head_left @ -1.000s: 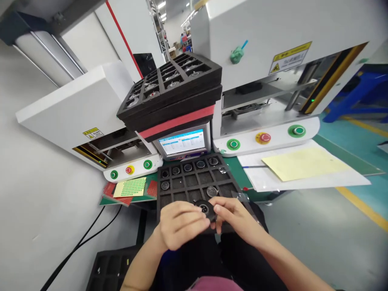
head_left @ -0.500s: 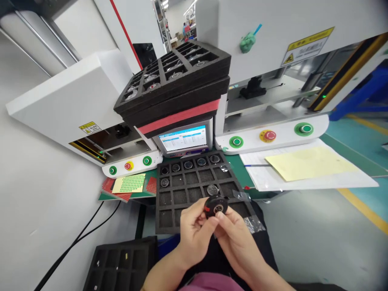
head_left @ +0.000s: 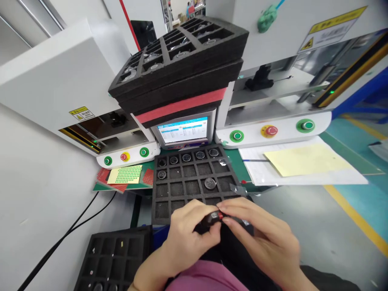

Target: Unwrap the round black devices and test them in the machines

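My left hand (head_left: 189,234) is closed round a small black round part (head_left: 210,218), now seen edge-on, above the near edge of a black foam tray (head_left: 178,188). A red patch (head_left: 220,216) shows on the part's right side. The thumb and fingertips of my right hand (head_left: 265,232) pinch the part at that red patch. Behind my hands, the tray's grid holds several dark round pieces along its far row. A lone round piece (head_left: 210,183) lies in a compartment just beyond my fingers. The face of the held part is hidden.
Stacked foam trays (head_left: 182,76) rise above a lit screen (head_left: 184,129). White machines with green and red buttons (head_left: 271,130) flank it. Papers (head_left: 303,161) lie at right, a green-dot sticker sheet (head_left: 125,174) at left. Another foam tray (head_left: 113,258) sits low on the left.
The black part has been turned from face-up to edge-on. My right hand has shifted to its right side and pinches the red patch. The view has tilted slightly downward.
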Demonstrator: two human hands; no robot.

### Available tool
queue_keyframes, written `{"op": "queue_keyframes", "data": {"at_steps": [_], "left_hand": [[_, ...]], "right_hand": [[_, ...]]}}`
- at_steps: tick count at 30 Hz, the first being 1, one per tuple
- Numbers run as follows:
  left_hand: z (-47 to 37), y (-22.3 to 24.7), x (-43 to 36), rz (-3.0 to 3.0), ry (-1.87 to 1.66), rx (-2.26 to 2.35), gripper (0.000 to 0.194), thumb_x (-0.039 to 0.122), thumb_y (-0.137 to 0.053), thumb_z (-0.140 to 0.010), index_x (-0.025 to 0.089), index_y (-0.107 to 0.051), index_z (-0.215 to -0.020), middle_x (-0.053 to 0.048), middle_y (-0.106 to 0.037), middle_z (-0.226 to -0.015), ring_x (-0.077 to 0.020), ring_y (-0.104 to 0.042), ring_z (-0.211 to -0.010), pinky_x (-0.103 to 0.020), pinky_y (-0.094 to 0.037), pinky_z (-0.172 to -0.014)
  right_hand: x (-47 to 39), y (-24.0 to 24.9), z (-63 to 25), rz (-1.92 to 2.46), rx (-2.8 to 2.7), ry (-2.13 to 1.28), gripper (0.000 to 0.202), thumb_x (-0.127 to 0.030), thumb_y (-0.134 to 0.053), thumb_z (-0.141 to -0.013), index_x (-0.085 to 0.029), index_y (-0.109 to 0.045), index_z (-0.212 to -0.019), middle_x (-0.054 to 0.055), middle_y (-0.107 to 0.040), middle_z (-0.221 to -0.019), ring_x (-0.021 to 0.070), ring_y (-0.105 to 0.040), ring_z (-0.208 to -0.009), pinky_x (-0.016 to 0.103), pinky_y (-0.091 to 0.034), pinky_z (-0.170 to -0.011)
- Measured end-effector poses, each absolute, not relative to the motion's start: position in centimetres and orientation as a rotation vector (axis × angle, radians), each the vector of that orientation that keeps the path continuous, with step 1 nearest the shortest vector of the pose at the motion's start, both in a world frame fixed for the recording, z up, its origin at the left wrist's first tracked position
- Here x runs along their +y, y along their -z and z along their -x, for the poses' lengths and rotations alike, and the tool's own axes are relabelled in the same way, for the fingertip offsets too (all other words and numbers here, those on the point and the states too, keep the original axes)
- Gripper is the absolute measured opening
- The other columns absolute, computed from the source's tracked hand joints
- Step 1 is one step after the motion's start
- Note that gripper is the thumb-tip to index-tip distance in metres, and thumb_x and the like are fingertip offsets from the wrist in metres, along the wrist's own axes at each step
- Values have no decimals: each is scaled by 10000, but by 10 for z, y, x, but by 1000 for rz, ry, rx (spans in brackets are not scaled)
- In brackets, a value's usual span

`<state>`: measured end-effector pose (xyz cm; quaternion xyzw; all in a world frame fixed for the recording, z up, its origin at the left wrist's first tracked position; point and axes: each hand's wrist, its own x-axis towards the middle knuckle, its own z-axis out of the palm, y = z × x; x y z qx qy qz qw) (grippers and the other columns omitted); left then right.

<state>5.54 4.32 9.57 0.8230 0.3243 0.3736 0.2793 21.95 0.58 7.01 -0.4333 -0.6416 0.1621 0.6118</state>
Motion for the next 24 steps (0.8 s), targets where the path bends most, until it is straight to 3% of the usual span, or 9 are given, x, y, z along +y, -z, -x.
{"op": "queue_keyframes", "data": {"at_steps": [4,11,19,24], "left_hand": [[-52,-93,43,-2160,-1039,851,105,189,-690,-870,147,-705,-965,-36,-702,-808,-118,-650,-719,-184,-528,-676],[-46,-92,46,-2249,-1004,805,155,204,-616,-931,182,-694,-1063,-28,-686,-825,-122,-605,-740,-216,-508,-684],[-42,-91,46,-2327,-908,749,168,224,-570,-960,187,-682,-1080,-45,-699,-887,-139,-597,-776,-246,-504,-702],[-41,-90,46,-2314,-900,723,169,236,-575,-959,190,-677,-1086,-41,-698,-862,-138,-600,-754,-247,-505,-683]], "right_hand": [[5,-74,-221,1017,-1464,-364,139,-105,-657,-868,-230,-698,-914,39,-736,-809,178,-712,-740,272,-606,-660],[-1,-78,-225,1047,-1559,-220,173,-100,-650,-870,-249,-670,-954,24,-747,-812,182,-718,-720,371,-607,-835],[0,-77,-240,1045,-1765,-421,85,-188,-575,-937,-240,-572,-870,22,-709,-859,151,-710,-869,257,-576,-899],[3,-74,-239,962,-1658,-448,92,-159,-635,-902,-245,-604,-916,8,-721,-800,153,-712,-752,315,-588,-871]]}}
